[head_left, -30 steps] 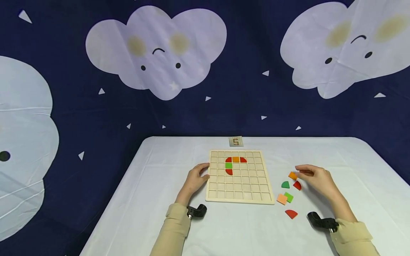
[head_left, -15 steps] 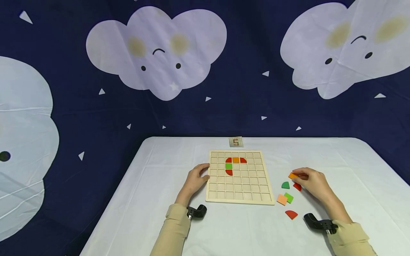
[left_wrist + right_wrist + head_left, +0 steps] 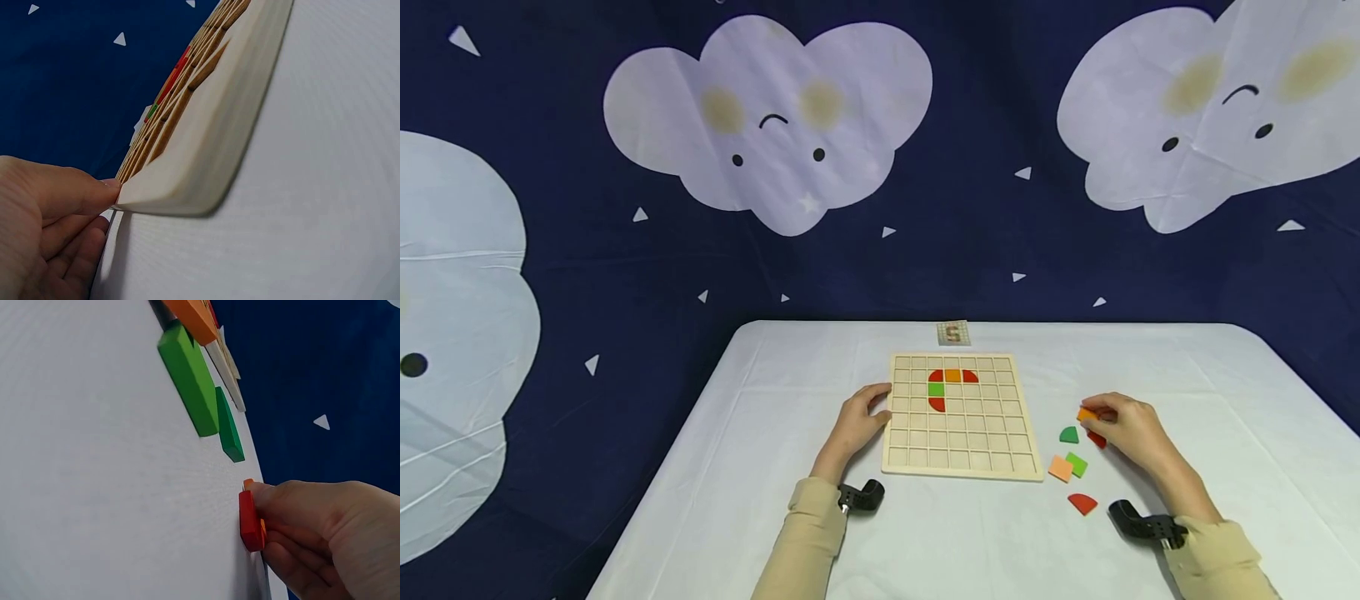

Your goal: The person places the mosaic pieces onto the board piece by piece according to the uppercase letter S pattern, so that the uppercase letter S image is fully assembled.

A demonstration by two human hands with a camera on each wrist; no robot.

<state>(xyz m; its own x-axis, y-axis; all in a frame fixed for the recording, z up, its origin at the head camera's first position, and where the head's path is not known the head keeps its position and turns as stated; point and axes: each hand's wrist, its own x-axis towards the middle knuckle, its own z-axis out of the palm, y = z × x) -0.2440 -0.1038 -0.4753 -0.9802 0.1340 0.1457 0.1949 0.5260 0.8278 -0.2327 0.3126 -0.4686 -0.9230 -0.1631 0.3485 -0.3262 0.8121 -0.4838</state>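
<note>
I observe the right hand [image 3: 1132, 427] pinching an orange tile [image 3: 1086, 413] between thumb and fingers, just beside a red piece [image 3: 1097, 439] and right of the grid board [image 3: 962, 439], whose left edge the left hand [image 3: 855, 421] touches with thumb and forefinger tips set apart.

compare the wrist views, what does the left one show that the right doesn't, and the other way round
Left wrist only: the left grip against the rim of the board, and a green tile set in it.
Right wrist only: the right grip pinching an orange tile, plus a loose red piece, dark green piece and light green piece.
Both: white table, navy backdrop, some board.
</note>
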